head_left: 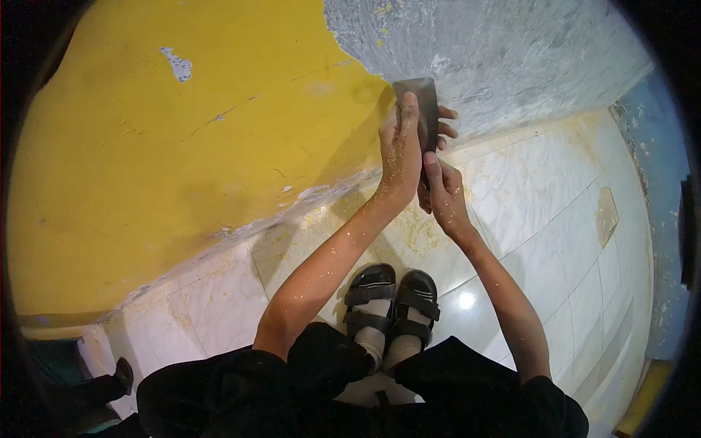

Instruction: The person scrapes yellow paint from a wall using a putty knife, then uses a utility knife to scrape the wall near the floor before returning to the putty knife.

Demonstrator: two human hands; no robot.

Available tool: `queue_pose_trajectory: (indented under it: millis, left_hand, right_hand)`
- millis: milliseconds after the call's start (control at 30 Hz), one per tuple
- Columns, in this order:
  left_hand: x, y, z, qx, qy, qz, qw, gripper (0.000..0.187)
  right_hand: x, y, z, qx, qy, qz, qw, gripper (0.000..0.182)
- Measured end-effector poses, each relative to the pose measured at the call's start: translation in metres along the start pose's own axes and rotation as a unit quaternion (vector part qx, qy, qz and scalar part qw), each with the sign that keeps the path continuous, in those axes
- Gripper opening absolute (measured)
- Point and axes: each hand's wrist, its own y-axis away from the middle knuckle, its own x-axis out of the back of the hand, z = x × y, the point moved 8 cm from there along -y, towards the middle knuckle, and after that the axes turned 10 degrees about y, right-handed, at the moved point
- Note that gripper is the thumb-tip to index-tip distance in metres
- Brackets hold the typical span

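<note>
A flat, dark metal scraper (419,97) has its broad end against the wall, where the yellow paint (219,146) meets the bare grey surface (504,58). My left hand (401,150) is wrapped round the blade part, thumb on its near face and fingertips showing past its right edge. Lower down, my right hand (445,190) grips the narrow end, thumb pointing up. Paint flakes stick to my left wrist and forearm.
Flakes lie on the white tiled floor (526,226) below the wall. My sandalled feet (394,299) are near the wall base. A blue wall (657,146) stands at the right. Another person's foot (124,374) shows at the lower left.
</note>
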Motion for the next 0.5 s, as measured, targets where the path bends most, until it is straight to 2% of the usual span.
queue_pose_trajectory:
  millis: [100,167,400,500]
  left_hand:
    - [0.004,0.0,0.001,-0.015,0.017,0.019,1.0,0.043]
    - [0.003,-0.001,0.005,-0.011,0.007,0.024,1.0,0.049]
    - [-0.001,-0.006,0.011,-0.011,0.035,0.012,0.999,0.05]
    - [0.002,-0.002,0.004,0.012,0.04,0.026,0.999,0.048]
  right_hand:
    - [0.005,-0.003,-0.002,0.017,0.073,0.01,0.997,0.048]
    - [0.006,-0.005,-0.013,0.069,0.152,0.031,0.985,0.045]
    - [0.013,-0.006,-0.036,0.076,0.22,0.046,0.971,0.043]
    - [0.013,-0.003,-0.056,0.117,0.294,0.043,0.948,0.039]
